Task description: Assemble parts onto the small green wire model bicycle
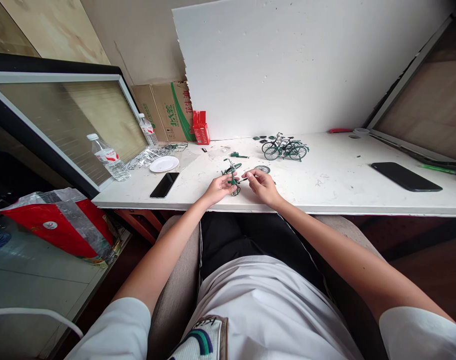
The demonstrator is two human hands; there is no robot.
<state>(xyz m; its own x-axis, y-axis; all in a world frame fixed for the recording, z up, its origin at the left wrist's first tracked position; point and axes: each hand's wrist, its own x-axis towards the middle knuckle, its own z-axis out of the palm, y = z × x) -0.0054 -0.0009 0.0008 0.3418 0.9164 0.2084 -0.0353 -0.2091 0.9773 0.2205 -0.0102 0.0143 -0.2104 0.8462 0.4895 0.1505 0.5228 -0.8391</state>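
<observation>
My left hand [219, 187] grips a small green model bicycle frame [232, 175] near the front edge of the white table [325, 192]. My right hand [261, 184] pinches a thin dark tool or part [244, 179] whose tip touches the frame. A loose spoked wheel [263, 169] lies just beyond my right hand. A finished green model bicycle [285, 148] stands further back. A small green part [237, 155] lies behind the frame.
A black phone [164, 184] and a white plate [164, 163] lie to the left, with plastic wrapping [145, 156] and two water bottles [108, 157] beyond. A red box [200, 128] and a cardboard carton [171, 111] stand at the back. Another black phone [405, 176] lies at the right.
</observation>
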